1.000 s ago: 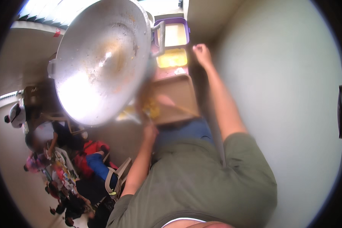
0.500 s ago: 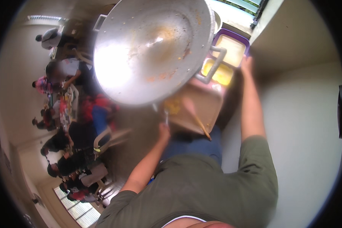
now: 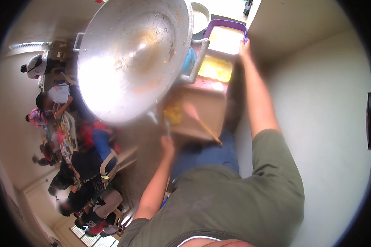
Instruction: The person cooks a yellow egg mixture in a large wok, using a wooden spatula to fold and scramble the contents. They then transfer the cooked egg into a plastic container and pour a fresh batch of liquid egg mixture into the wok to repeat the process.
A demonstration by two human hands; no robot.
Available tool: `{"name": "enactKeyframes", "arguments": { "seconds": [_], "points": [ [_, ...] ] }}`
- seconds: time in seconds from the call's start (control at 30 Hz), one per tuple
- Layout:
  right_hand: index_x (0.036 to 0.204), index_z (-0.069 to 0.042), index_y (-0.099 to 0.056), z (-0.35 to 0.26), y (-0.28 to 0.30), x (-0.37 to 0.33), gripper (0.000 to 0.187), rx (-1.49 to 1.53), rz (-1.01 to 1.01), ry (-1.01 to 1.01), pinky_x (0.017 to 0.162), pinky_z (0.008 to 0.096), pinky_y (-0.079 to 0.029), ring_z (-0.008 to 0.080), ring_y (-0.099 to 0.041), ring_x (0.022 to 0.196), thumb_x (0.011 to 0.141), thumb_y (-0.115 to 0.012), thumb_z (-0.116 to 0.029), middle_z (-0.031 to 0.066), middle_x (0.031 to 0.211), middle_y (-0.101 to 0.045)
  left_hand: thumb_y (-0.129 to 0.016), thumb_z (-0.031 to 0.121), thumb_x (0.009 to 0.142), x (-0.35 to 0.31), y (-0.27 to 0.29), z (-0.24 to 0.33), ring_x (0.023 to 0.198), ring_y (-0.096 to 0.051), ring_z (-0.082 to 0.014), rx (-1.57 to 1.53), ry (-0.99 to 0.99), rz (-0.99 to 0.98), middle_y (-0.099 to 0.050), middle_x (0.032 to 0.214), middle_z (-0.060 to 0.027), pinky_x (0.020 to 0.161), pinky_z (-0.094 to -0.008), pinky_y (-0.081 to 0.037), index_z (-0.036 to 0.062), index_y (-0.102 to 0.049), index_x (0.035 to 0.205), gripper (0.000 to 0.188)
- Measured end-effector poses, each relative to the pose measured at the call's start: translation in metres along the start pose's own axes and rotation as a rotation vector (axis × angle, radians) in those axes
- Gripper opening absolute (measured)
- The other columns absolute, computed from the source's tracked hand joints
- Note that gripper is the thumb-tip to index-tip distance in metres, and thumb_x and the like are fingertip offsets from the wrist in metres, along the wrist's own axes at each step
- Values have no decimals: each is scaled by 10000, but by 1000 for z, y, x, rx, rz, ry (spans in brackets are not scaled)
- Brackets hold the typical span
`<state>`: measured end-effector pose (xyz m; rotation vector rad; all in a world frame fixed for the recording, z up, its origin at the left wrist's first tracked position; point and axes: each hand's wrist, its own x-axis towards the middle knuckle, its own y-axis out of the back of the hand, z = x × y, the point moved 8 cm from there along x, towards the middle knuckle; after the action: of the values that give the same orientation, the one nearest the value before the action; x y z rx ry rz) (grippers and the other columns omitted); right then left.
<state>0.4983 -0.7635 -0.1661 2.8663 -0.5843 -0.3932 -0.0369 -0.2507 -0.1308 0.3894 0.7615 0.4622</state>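
While the right hand (image 3: 245, 49) grips the near right corner of one purple basin (image 3: 231, 25) beyond one yellow-filled container (image 3: 215, 69), its pale contents look unused. Left hand (image 3: 167, 146) closed on one blurred metal utensil (image 3: 168, 130); yellow food pieces (image 3: 172, 114), uncountable, apparently done, on one brown tray (image 3: 212, 109) with one spatula (image 3: 208, 131); one large wok (image 3: 132, 57) up left.

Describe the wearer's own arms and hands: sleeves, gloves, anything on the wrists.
Short olive-green sleeves, left sleeve and right sleeve, plain fabric; forearms bare below them. Left hand and right hand are ungloved. No watch, band or cable shows on either wrist; the hands are too small and blurred to rule out rings.
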Motion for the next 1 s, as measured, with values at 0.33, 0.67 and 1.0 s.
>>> {"name": "enactKeyframes", "arguments": {
  "seconds": [0.33,0.67,1.0],
  "points": [
    [1478,-19,-466,-49,42,-90,559,-42,34,143,1088,435,-441,358,-607,1273,1089,-465,-420,230,1373,-624,-468,179,1094,3,16,-11,489,-418,-86,4,-63,-16,-499,750,-1,411,-248,-366,122,-450,1035,84],
    [1514,-13,-468,-132,133,-275,540,62,99,163,1156,390,-379,309,-526,1365,1101,-464,-361,191,1437,-580,-514,136,1057,39,52,12,625,-478,-118,149,-497,-125,-494,737,-14,588,-303,-417,80,-489,1014,75],
    [1485,-1,-508,-274,204,-516,548,26,291,133,1123,339,-404,218,-554,1306,1089,-516,-380,120,1406,-600,-525,256,1038,4,134,138,929,-663,-496,545,-630,-334,-700,928,-252,756,-561,-497,49,-558,1084,215]
  ]
}}
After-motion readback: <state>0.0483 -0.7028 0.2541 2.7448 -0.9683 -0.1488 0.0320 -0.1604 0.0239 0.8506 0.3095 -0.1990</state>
